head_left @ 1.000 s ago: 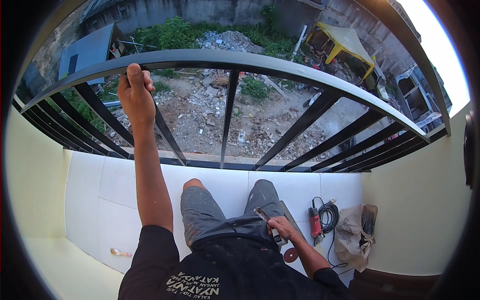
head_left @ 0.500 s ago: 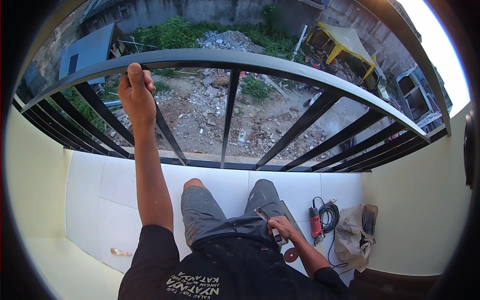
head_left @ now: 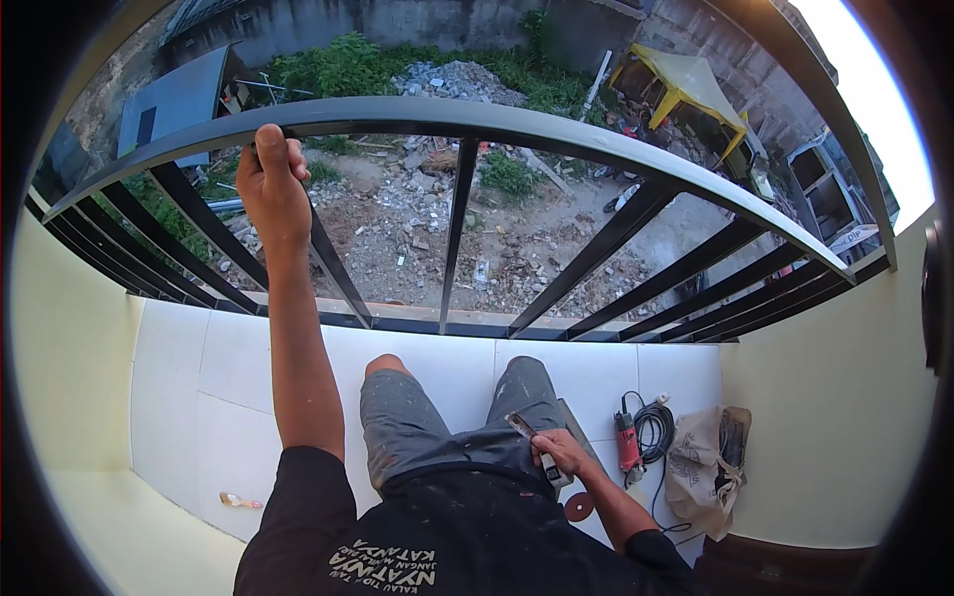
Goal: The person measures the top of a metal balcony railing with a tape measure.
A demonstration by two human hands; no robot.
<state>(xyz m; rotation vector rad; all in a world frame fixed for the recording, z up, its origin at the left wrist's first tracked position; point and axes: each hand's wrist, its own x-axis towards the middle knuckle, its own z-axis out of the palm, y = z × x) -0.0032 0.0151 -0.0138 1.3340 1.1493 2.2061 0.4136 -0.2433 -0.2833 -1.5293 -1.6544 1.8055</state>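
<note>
Our left hand (head_left: pixel 273 194) is curled tight around the dark, slatted railing (head_left: pixel 427 111), just under its smooth top bar. On our side of the railing, our right hand (head_left: pixel 564 454) grips a flat-bladed tool (head_left: pixel 521 425) over paint-flecked grey shorts (head_left: pixel 412 427); "KATANYA" reads on our black shirt (head_left: pixel 447 512).

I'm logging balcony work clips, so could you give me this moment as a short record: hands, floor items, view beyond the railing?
Left hand: closed at the black railing, by its top rail
Right hand: holding a flat-bladed tool over the right thigh
Floor, right: red power tool, coiled cord, reddish disc, beige bag
Floor, left: brush
Beyond railing: rubble, yellow canopy
</note>
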